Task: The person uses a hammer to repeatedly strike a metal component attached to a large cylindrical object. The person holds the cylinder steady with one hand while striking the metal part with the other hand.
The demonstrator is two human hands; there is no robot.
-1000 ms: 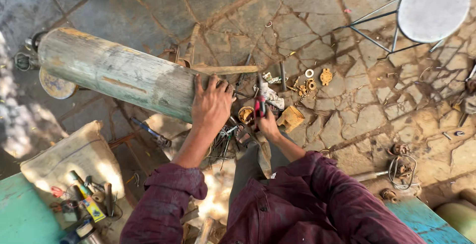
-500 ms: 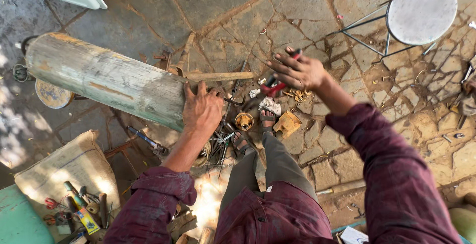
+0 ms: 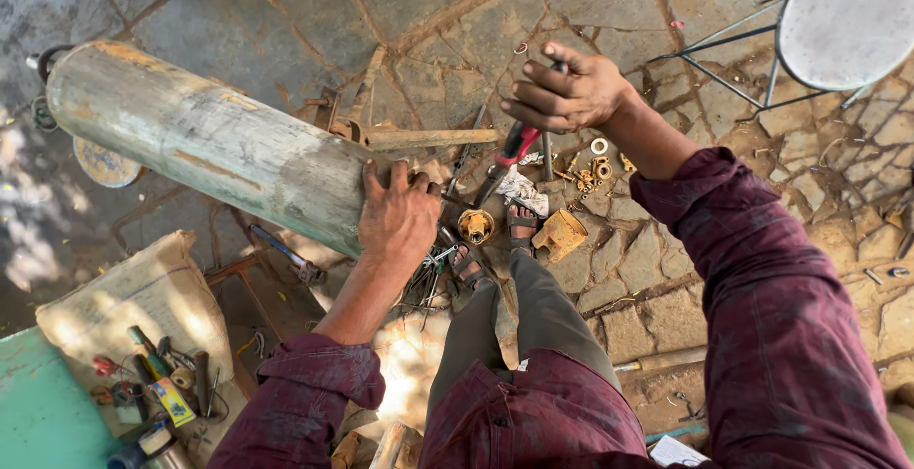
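A long grey metal cylinder (image 3: 200,140) lies on its side on the stone floor. My left hand (image 3: 398,219) rests flat on its near end, fingers spread. My right hand (image 3: 568,93) is raised above the floor and grips a tool with a red and black handle (image 3: 509,153), which hangs down toward the parts below. Under it lie a brass fitting (image 3: 474,226), a yellowish metal piece (image 3: 560,234), a crumpled rag (image 3: 519,188) and several small washers (image 3: 592,169). My sandalled feet (image 3: 495,245) stand among them.
A round white stool (image 3: 843,17) with a thin metal frame stands at the upper right. A sack (image 3: 124,302) at the lower left carries several hand tools (image 3: 157,383). A long rusty bar (image 3: 433,138) lies behind the cylinder's end. A teal surface (image 3: 38,412) shows at the lower left corner.
My right hand has lifted from the parts near my feet up and to the right, holding the red-handled tool. My left hand stays on the cylinder's end.
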